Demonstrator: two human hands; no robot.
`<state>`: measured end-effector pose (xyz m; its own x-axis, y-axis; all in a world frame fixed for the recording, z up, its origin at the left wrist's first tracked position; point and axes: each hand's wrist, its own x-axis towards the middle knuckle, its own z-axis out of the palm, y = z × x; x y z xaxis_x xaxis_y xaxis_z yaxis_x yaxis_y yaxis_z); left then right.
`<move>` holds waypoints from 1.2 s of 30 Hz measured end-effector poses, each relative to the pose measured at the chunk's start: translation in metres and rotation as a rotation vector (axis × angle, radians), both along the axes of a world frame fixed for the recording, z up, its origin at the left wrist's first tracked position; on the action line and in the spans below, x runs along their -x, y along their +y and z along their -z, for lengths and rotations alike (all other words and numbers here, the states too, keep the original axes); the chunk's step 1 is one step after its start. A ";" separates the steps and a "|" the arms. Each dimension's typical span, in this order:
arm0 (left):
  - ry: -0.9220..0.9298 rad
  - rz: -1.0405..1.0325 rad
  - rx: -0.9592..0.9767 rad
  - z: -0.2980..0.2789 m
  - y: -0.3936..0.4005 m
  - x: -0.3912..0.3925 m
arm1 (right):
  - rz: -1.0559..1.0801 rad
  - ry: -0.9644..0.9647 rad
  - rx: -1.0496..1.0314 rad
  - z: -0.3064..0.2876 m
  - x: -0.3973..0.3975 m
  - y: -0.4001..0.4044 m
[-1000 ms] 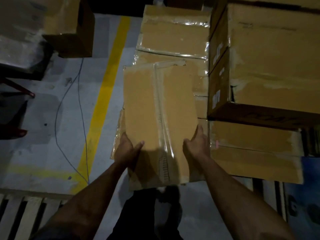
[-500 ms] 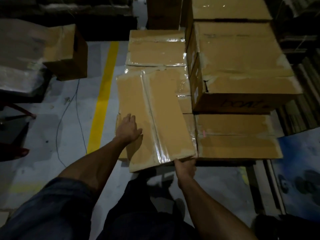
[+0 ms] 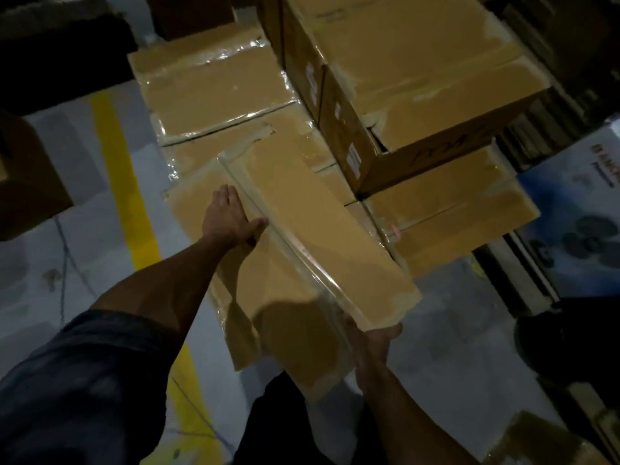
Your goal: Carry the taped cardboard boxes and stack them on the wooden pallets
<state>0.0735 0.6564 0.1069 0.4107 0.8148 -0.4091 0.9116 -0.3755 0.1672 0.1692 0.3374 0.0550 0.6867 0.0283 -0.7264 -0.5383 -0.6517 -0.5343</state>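
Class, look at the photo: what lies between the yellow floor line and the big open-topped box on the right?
In the head view, taped flat boxes, including the one being lifted.

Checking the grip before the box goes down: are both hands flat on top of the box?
No: the left hand lies on top of the taped box, while the right hand holds its near edge from below.

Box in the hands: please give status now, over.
Left hand flat on box top. Right hand grips its near corner from under. Box tilted over the stack. Tall box close on right.
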 end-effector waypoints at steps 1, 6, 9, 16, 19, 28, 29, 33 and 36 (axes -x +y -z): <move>-0.006 -0.015 0.010 0.002 0.010 -0.003 | 0.019 -0.020 -0.013 0.000 0.003 0.002; 0.020 -0.060 0.033 0.020 0.053 -0.015 | 0.144 -0.200 -0.003 0.004 0.010 0.008; 0.052 -0.027 0.010 0.022 0.076 -0.022 | 0.211 -0.201 -0.030 0.010 0.010 0.010; 0.062 -0.039 -0.004 0.019 0.115 -0.029 | 0.137 -0.227 0.106 0.118 0.013 -0.034; 0.061 -0.039 -0.013 0.020 0.118 -0.031 | 0.106 -0.262 0.100 0.076 0.013 -0.017; 0.089 -0.031 -0.048 -0.003 0.104 -0.031 | 0.085 -0.374 -0.004 0.027 -0.002 -0.017; 0.081 -0.041 -0.053 -0.008 0.099 -0.030 | 0.128 -0.357 -0.045 0.019 -0.006 -0.017; 0.002 -0.089 -0.069 -0.033 0.075 -0.022 | 0.118 -0.310 -0.044 -0.017 -0.038 -0.024; -0.049 -0.157 -0.041 -0.054 0.052 -0.017 | 0.054 -0.282 -0.054 -0.042 -0.072 -0.037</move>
